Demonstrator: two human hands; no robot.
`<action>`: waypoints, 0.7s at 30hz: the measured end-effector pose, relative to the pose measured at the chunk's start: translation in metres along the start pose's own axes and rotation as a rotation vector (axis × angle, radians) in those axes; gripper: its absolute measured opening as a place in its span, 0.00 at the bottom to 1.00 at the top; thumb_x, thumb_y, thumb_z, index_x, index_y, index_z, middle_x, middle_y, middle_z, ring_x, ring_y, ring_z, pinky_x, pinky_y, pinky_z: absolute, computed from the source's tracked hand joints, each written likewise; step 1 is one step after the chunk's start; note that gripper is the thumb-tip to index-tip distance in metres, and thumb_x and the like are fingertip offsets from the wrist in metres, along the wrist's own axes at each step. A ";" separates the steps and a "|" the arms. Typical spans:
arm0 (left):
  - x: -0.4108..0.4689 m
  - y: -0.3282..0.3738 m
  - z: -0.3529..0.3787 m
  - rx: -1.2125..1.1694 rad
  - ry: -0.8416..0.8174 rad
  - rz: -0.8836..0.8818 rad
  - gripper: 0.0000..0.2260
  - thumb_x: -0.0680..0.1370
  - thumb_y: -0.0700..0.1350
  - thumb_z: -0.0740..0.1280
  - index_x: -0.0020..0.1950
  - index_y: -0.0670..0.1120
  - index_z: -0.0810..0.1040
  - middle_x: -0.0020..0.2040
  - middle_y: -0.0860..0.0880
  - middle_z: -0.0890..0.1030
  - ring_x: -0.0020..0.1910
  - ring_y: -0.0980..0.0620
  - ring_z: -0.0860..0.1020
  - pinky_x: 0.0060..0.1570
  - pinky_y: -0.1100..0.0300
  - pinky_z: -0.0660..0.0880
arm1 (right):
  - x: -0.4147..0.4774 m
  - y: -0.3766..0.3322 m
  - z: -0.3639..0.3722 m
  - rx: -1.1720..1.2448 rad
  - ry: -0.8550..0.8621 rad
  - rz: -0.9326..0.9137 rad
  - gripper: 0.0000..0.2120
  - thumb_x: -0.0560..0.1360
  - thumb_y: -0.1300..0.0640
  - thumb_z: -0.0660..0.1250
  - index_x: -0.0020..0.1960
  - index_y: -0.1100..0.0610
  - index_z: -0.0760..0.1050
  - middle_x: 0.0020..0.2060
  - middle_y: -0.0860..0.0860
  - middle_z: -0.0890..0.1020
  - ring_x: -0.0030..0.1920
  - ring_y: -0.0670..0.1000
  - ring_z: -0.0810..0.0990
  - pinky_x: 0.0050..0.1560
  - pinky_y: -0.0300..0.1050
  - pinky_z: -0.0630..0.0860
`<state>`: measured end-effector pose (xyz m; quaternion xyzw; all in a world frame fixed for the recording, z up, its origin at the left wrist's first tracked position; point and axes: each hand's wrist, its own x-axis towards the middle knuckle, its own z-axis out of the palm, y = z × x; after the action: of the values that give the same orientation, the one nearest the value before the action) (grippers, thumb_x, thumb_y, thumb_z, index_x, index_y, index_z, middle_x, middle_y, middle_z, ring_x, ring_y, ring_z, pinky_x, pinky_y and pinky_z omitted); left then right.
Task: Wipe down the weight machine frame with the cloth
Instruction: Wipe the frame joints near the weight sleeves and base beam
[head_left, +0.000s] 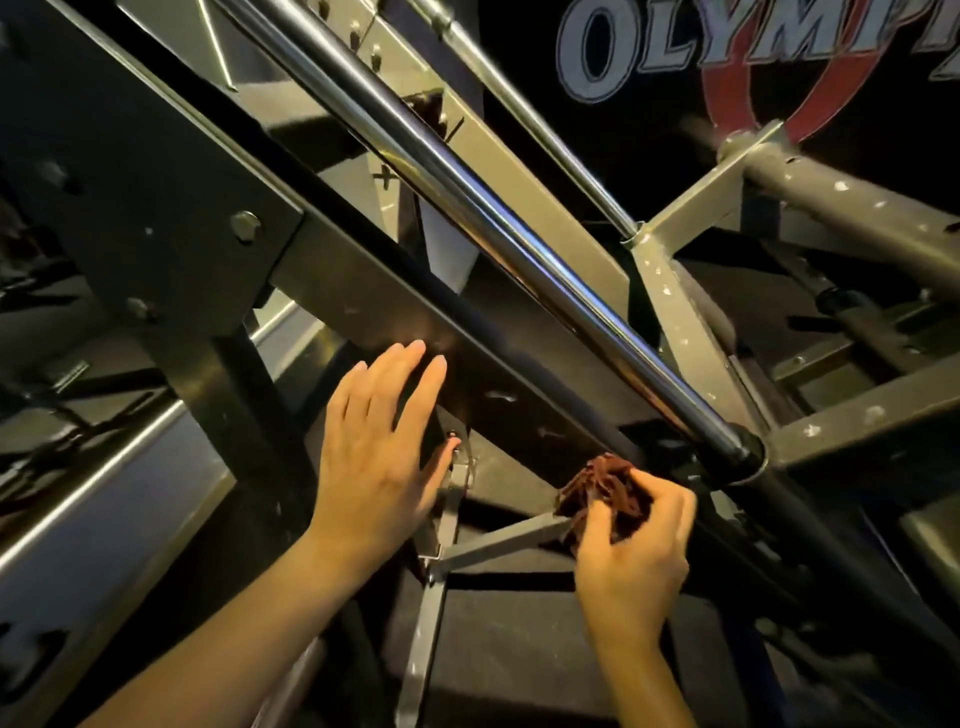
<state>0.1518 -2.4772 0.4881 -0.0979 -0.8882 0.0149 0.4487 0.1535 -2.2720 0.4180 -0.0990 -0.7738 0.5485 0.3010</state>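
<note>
Resting flat with fingers spread, the left hand (382, 441) is laid against the dark diagonal beam (467, 358) of the weight machine frame (156, 171). A crumpled dark red cloth (605, 491) is pinched in the curled fingers of the right hand (636, 551), just below that beam, near the lower end of the chrome guide rod (467, 208) and over a thin grey strut (498, 540).

Lettering: "OLYMP", cut off by the right edge of the view
Style: pale grey capitals with dark outlines
Stands on: black wall banner (649, 119), over a red ring emblem (810, 104)
Other text: none readable
</note>
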 end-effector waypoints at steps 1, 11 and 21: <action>-0.001 -0.005 0.000 0.000 0.008 0.031 0.36 0.73 0.46 0.77 0.77 0.40 0.68 0.76 0.40 0.66 0.77 0.40 0.63 0.78 0.44 0.56 | -0.001 -0.003 0.001 0.016 0.038 0.088 0.18 0.75 0.63 0.73 0.60 0.52 0.71 0.59 0.46 0.73 0.58 0.50 0.79 0.58 0.52 0.81; 0.043 -0.074 -0.016 0.159 0.043 0.369 0.34 0.80 0.52 0.68 0.81 0.40 0.61 0.82 0.41 0.58 0.82 0.42 0.53 0.80 0.41 0.46 | -0.019 -0.079 0.047 0.121 0.048 -0.016 0.15 0.76 0.63 0.73 0.56 0.49 0.73 0.54 0.44 0.75 0.57 0.35 0.76 0.52 0.26 0.75; 0.063 -0.085 -0.018 0.108 0.145 0.360 0.34 0.79 0.53 0.71 0.80 0.42 0.64 0.80 0.40 0.64 0.80 0.40 0.58 0.80 0.39 0.47 | -0.025 -0.134 0.079 0.273 0.141 0.066 0.10 0.77 0.57 0.72 0.55 0.47 0.74 0.53 0.39 0.75 0.56 0.39 0.78 0.53 0.34 0.80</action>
<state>0.1161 -2.5503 0.5583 -0.2318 -0.8196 0.1357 0.5061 0.1515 -2.3969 0.5133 -0.1209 -0.6654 0.6497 0.3471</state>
